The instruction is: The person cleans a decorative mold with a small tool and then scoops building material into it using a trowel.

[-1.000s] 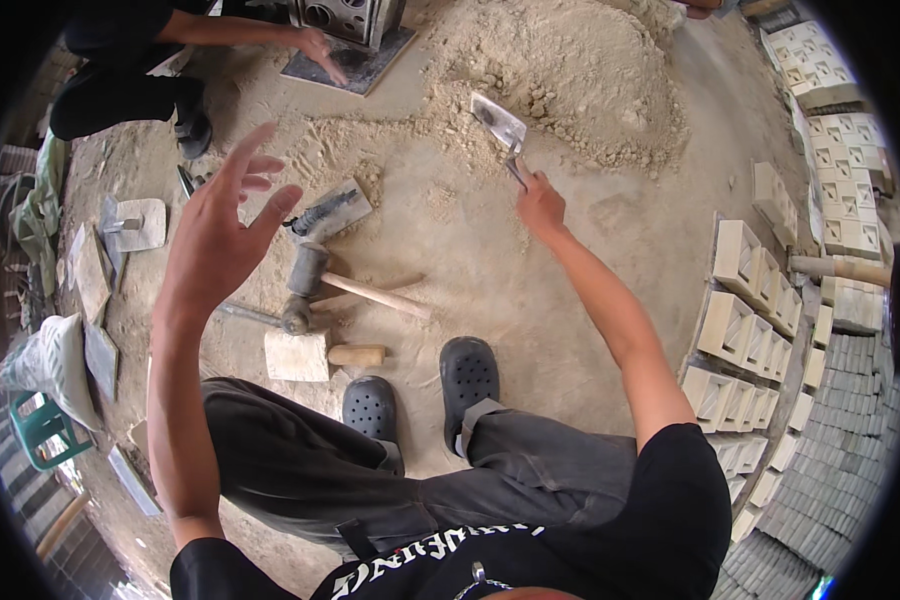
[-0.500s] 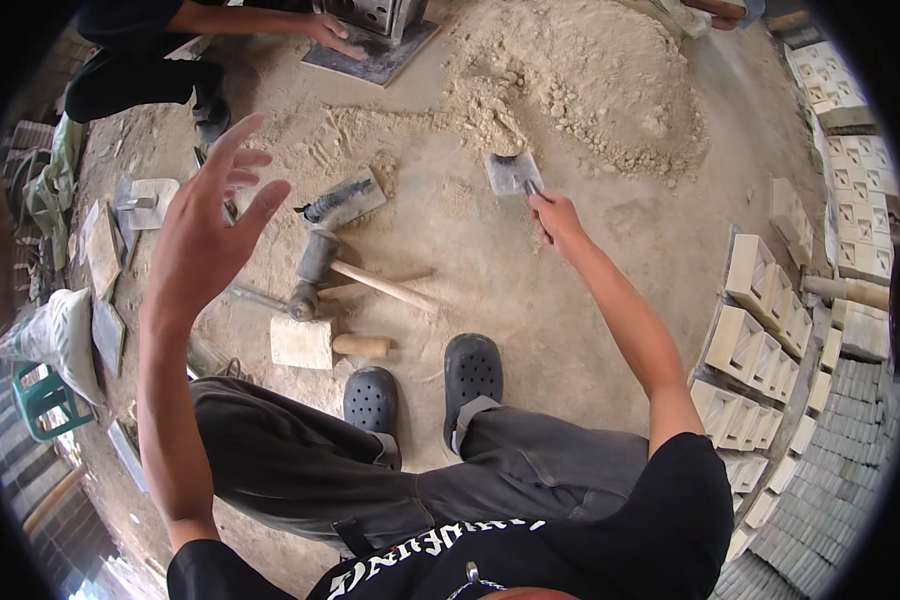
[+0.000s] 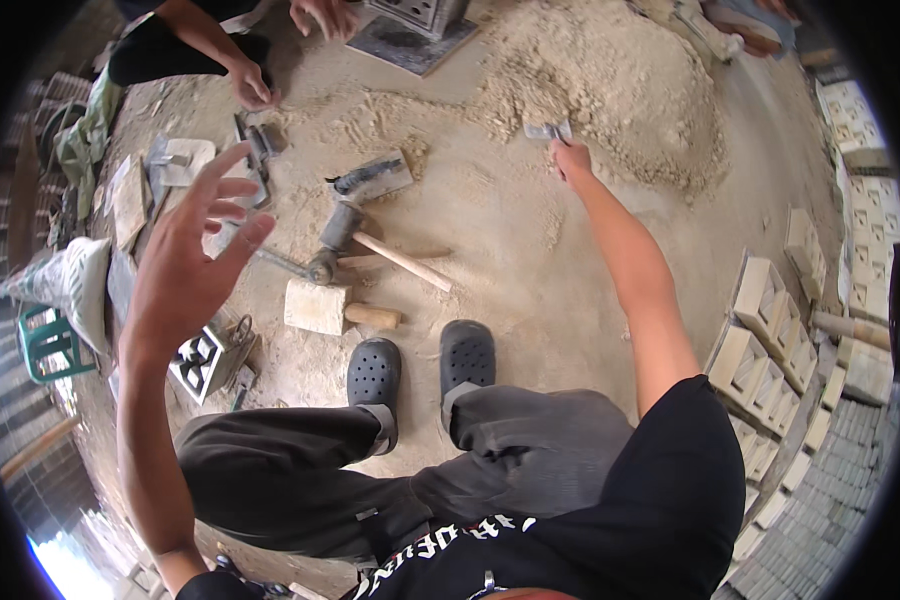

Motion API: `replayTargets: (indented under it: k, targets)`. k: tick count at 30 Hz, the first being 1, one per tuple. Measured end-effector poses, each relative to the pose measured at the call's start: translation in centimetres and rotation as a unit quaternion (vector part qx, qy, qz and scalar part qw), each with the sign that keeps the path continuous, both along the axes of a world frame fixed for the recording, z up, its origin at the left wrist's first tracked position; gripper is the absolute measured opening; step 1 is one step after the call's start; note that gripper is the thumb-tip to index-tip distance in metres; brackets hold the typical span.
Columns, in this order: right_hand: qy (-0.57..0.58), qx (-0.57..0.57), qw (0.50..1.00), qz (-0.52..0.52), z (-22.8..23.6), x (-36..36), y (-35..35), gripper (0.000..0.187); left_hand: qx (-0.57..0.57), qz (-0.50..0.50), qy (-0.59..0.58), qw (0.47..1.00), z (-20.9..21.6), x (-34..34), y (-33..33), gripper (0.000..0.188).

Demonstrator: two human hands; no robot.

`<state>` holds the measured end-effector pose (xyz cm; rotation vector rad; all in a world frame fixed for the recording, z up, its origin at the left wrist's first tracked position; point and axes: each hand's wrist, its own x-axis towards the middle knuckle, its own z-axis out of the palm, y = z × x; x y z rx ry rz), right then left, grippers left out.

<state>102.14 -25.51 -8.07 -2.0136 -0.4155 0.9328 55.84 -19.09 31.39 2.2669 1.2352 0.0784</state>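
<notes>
My right hand (image 3: 572, 160) is closed round the handle of a trowel with a flat metal blade (image 3: 543, 130). The blade touches the near left edge of a pale heap of sandy mix (image 3: 630, 95). My left hand (image 3: 192, 250) is raised in the air on the left, fingers spread, with nothing in it. On the ground between my hands lie a dark-headed mallet (image 3: 341, 226) with a wooden handle, a pale block-headed mallet (image 3: 317, 306) and a second flat trowel-like tool with a dark grip (image 3: 372, 177).
A co-worker's hand (image 3: 254, 88) reaches down at the upper left, beside a metal mould (image 3: 425, 12) on a dark board (image 3: 410, 48). Pale moulded blocks (image 3: 770, 300) stand in rows at right. A white sack (image 3: 75, 285) and green stool (image 3: 50, 345) are at left.
My right hand has carried the trowel forward and slightly right, to the heap's edge. My left hand stays raised and spread. The co-worker's hand has moved from the board towards tools on the ground.
</notes>
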Motion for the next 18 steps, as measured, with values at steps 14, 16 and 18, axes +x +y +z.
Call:
replayTargets:
  k: [14, 16, 18]
  targets:
    - [0.04, 0.004, 0.995, -0.089, -1.7, 0.0, 1.4, 0.022, 0.066, 0.184, 0.023, 0.98, -5.7, -20.1, 5.4, 0.051]
    - [0.039, 0.071, 0.995, -0.058, -0.5, -0.8, -0.7, 0.023, 0.089, 0.202, 0.01, 0.975, -7.9, -24.3, 6.6, 0.053]
    - [-0.025, 0.038, 0.999, -0.021, 1.6, -1.6, -2.9, 0.023, 0.089, 0.215, 0.002, 0.973, -10.9, -28.4, 8.1, 0.054]
